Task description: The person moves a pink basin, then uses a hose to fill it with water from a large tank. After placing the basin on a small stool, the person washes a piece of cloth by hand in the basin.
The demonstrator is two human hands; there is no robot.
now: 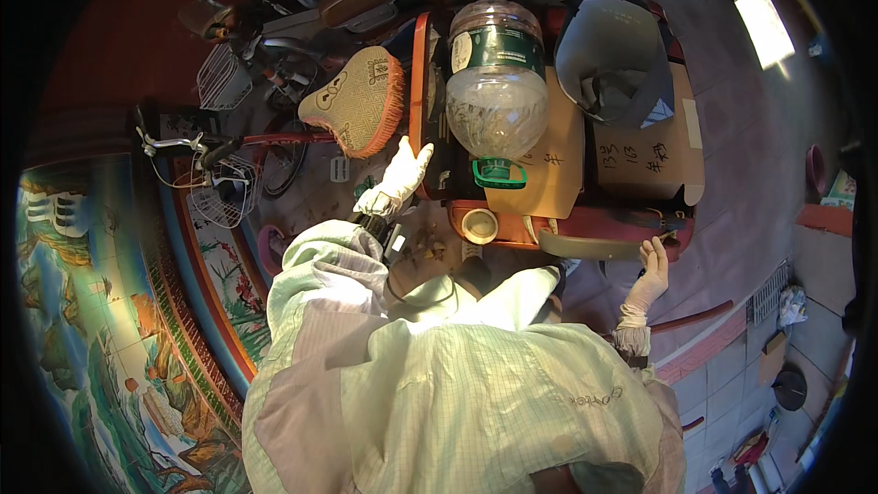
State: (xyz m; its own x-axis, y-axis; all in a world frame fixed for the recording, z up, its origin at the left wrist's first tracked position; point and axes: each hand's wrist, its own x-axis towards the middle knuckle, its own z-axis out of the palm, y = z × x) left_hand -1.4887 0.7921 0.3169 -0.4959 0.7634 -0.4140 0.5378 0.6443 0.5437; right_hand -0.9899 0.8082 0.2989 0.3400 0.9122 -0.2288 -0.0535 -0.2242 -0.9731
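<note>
A red-framed cargo bed (420, 82) stands before me. My left hand (405, 168), in a pale glove, is at the bed's left rim near its front corner. Its fingers are apart and hold nothing visible. My right hand (648, 278), also gloved, has its fingertips at the right end of the red tailgate (590, 216), by a small latch or hook. Whether it grips that part is unclear. Inside the bed lies a large clear plastic water bottle (497, 106) with a green handle. A cardboard box (638, 158) bearing handwriting and another flat cardboard piece (555, 182) lie beside it.
A grey fabric item (603, 41), perhaps a bag or hat, rests on the box. A cushioned seat with orange fringe (360, 99) stands left of the bed. Bicycles with wire baskets (226, 189) are parked left, beside a painted tile wall (89, 329). A round tan object (479, 226) sits on the tailgate.
</note>
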